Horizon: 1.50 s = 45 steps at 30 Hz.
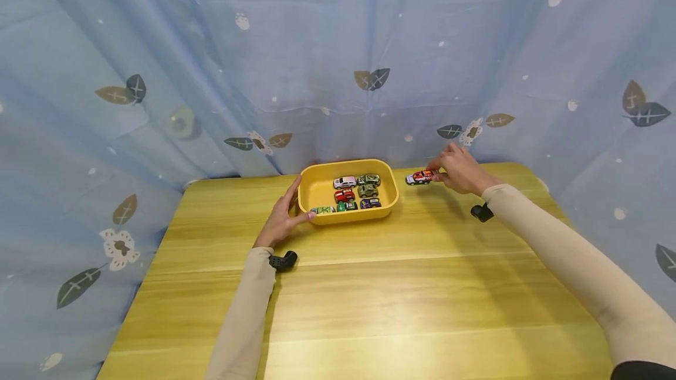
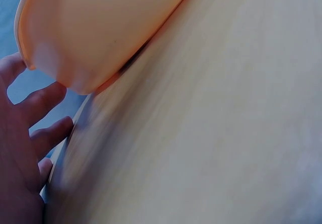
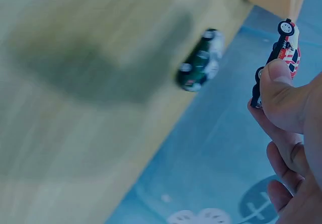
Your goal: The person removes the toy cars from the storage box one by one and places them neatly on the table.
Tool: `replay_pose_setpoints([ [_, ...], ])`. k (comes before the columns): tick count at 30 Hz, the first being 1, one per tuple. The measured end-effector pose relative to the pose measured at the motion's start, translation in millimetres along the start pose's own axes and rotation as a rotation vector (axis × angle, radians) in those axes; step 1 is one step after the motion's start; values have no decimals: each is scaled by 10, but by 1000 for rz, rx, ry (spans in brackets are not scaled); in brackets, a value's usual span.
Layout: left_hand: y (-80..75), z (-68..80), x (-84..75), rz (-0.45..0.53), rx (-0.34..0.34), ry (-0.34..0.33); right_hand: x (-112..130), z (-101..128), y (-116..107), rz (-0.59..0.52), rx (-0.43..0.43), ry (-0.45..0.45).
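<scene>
Wooden table point(image 1: 369, 286), curtain point(image 1: 211, 46) behind; yellow tray point(image 1: 314, 191) at twelve o'clock holds seven toy cars in rows, so most appear stowed. Left hand point(image 1: 281, 216), fingers spread flat, braces the tray's nine-o'clock wall; right hand point(image 1: 460, 170) pinches a red-and-white toy car point(image 1: 419, 177) just off the tray's three-o'clock side, not yet in. A dark green car point(image 3: 201, 60) remains near the table's edge; nothing blocks the way.

A yellow tray point(image 1: 317, 192) sits on the pale wood-grain table point(image 1: 369, 298) before a blue leaf-patterned curtain point(image 1: 158, 75); the pinched toy car point(image 1: 419, 177) is red and white.
</scene>
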<state>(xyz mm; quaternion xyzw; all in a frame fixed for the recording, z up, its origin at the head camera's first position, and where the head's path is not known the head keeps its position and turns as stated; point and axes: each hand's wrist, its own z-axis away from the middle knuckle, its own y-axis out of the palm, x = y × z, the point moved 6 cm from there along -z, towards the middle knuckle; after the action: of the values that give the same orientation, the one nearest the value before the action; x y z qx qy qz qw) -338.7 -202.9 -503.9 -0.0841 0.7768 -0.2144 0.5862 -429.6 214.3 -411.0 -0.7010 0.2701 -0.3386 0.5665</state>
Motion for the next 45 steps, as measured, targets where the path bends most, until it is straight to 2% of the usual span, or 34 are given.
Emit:
replay_pose_setpoints([
  [2, 4, -16, 129, 4, -18, 11, -39, 29, 65, 3, 4, 8],
  [9, -19, -36, 135, -4, -14, -9, -105, 52, 321, 14, -1, 11],
  [12, -11, -37, 64, 2, 8, -10, -106, 62, 416, 22, 2, 21],
  [18, -31, 28, -249, 2, 25, -18, -107, 61, 558, 11, -1, 26],
  [23, -9, 46, -307, 10, 24, -20, -111, 83, 647, 4, 13, 30],
  [26, -5, 40, -294, 4, 27, -23, -107, 81, 673, 17, 17, 26],
  [34, -14, -68, 85, -12, -2, -25, -74, -7, 624, 52, 31, 15],
  [41, -4, -63, 114, -11, -20, -11, -48, -41, 575, 45, 82, 79],
  [45, 2, -47, 124, -17, -17, 0, -17, -71, 457, -19, 45, 139],
])
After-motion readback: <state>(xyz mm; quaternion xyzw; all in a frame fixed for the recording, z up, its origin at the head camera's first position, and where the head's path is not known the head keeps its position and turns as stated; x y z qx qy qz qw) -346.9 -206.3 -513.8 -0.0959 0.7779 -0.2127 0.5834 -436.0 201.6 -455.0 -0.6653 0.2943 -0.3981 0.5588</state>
